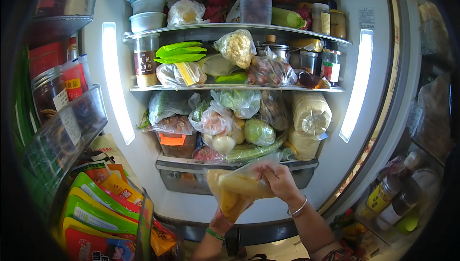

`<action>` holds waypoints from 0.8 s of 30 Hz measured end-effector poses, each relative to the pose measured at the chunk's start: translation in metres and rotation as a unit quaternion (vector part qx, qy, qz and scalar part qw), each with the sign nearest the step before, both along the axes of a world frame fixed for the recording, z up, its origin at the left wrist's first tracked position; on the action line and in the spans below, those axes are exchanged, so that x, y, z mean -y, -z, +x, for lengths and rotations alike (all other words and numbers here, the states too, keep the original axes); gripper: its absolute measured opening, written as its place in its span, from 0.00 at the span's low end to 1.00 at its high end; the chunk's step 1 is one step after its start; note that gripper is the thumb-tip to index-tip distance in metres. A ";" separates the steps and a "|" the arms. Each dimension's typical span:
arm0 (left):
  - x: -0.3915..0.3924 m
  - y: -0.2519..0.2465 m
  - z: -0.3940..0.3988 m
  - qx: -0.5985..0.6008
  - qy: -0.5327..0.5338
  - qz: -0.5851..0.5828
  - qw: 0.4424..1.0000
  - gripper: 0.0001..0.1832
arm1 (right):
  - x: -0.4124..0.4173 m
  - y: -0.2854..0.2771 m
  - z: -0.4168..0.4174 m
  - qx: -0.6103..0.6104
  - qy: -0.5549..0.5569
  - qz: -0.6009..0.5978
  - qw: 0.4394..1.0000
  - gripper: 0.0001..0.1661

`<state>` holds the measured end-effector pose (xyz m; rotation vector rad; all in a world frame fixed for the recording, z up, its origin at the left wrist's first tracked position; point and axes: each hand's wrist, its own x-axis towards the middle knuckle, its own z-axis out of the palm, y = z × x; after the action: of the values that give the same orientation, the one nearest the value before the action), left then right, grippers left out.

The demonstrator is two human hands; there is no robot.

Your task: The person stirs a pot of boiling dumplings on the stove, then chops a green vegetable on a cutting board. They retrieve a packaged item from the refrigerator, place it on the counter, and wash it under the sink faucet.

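Note:
A clear plastic bag of yellowish food (239, 189) is held up before the open fridge, in front of its bottom drawer. My right hand (280, 182) pinches the bag's upper right part between thumb and fingers. Below the bag, my left hand (222, 220) supports it; most of its fingers are hidden behind the bag. Just beyond lie a bagged long green vegetable (251, 152), a bagged round green vegetable (259, 131) and white onions (223, 143) on the lowest shelf. What exactly the bag contains cannot be told.
Above, a glass shelf (230, 87) holds green peppers (179, 52), a bagged cauliflower (236, 48) and jars. The top shelf (215, 27) bears tubs and a zucchini. Door bins with packets (97, 214) stand left; the right door (409, 196) holds jars. A clear drawer (183, 179) sits below.

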<state>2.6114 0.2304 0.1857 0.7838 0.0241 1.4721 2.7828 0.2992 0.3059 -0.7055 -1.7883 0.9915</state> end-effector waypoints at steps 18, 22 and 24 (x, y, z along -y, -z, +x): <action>0.029 -0.046 -0.016 0.093 -0.093 -0.066 0.989 0.48 | 0.063 -0.016 -0.031 0.338 0.049 0.423 0.839 0.47; 0.020 -0.086 -0.032 0.014 -0.103 -0.046 0.994 0.45 | 0.026 -0.008 -0.042 0.267 0.029 0.440 0.857 0.47; 0.013 -0.102 -0.044 -0.095 -0.215 -0.067 0.970 0.44 | 0.009 -0.009 -0.063 0.158 0.036 0.427 0.890 0.41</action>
<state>2.5673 0.2178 0.2880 0.8398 0.4609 1.7741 2.7202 0.2903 0.3144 -0.3629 -2.2005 -0.0342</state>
